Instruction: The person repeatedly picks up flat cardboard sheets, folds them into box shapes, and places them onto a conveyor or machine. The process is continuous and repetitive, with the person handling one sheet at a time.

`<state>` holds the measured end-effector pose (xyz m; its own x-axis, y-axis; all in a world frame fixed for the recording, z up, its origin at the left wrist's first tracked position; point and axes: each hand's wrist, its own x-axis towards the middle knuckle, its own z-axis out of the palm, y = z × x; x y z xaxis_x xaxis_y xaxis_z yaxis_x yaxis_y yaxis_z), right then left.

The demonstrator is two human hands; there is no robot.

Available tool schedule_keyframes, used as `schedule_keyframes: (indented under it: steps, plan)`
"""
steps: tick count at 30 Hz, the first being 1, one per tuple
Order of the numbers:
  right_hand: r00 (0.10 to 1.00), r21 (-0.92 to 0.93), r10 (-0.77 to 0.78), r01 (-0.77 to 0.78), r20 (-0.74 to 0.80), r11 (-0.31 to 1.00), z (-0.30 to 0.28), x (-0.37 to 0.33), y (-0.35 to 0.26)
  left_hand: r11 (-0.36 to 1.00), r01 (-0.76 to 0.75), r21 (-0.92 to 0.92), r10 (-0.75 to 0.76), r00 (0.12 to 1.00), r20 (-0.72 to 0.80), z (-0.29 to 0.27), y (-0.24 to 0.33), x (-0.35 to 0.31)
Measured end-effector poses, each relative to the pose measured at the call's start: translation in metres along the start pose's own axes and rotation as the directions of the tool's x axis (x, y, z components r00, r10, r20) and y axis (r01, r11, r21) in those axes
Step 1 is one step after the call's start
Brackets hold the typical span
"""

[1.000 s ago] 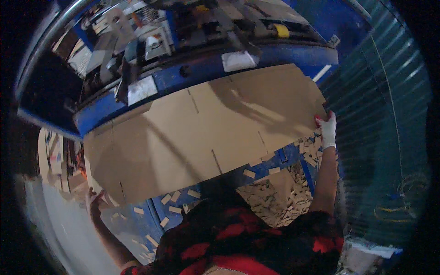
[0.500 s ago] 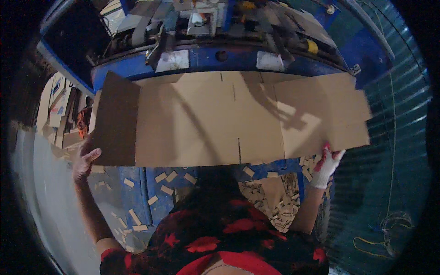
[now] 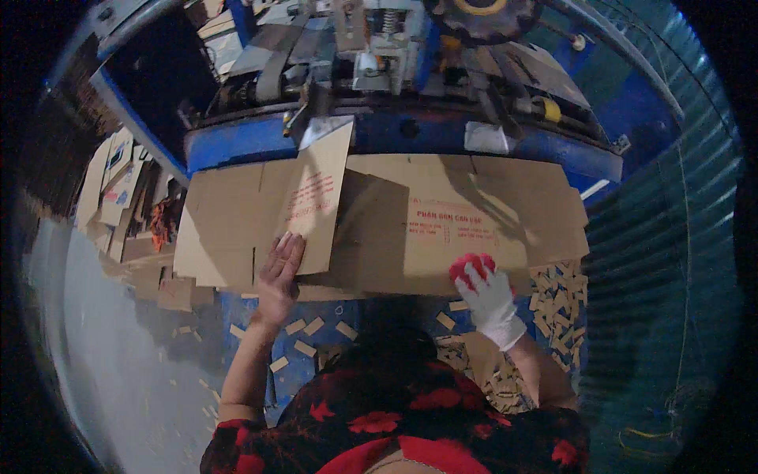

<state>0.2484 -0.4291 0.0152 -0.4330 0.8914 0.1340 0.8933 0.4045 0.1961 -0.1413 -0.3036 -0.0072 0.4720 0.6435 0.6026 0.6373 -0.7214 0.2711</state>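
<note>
A wide brown cardboard box blank (image 3: 371, 272) lies in front of me, its two end panels turned inward over the middle. The left panel (image 3: 320, 189) is tilted up, casting a shadow, with red print on its face. My left hand (image 3: 283, 268), bare, rests its outstretched fingers against that panel near the lower edge. On the right, the folded panel (image 3: 430, 257) also bears red print and lies nearly flat. My right hand (image 3: 488, 296), in a white glove with red-coated fingers, presses its spread fingertips on this panel's lower right area.
Beyond the cardboard stands a blue machine (image 3: 379, 130) with rollers, belts and a large dark toothed wheel (image 3: 489, 24). Small cardboard offcuts (image 3: 557, 312) litter the area below. Cardboard pieces (image 3: 118, 189) are stacked at left; a corrugated green wall (image 3: 671, 261) borders the right.
Both hands have moved inward from the cardboard's outer ends, leaving its edges. The end panels have been folded over toward the middle, showing their printed faces.
</note>
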Motion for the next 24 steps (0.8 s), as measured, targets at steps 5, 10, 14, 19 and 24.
schedule_keyframes:
  steps: [5, 10, 14, 19, 24]
  plan:
    - [0.978, -0.065, -0.014, 0.0, -0.209, 0.998, 0.023, 0.036, 0.061, 0.997, 0.0, -0.075, -0.001, 1.0, -0.016, 0.028, -0.015, 0.065]
    - [0.974, -0.099, 0.023, -0.046, -0.227, 0.994, 0.057, 0.086, 0.107, 0.995, 0.041, -0.086, -0.044, 0.999, -0.029, 0.059, -0.046, 0.108]
    - [0.97, -0.084, 0.038, -0.059, -0.238, 0.995, 0.072, 0.114, 0.136, 0.987, 0.058, -0.147, -0.06, 0.998, -0.005, 0.086, -0.065, 0.131]
    - [0.978, -0.082, 0.123, -0.138, -0.168, 0.987, 0.091, 0.171, 0.18, 0.989, 0.009, -0.145, -0.017, 0.998, -0.058, 0.124, -0.106, 0.177]
    - [0.951, -0.23, 0.284, -0.306, -0.124, 0.924, 0.078, 0.271, 0.227, 0.932, 0.299, 0.206, -0.329, 0.935, 0.131, 0.162, -0.131, 0.271]
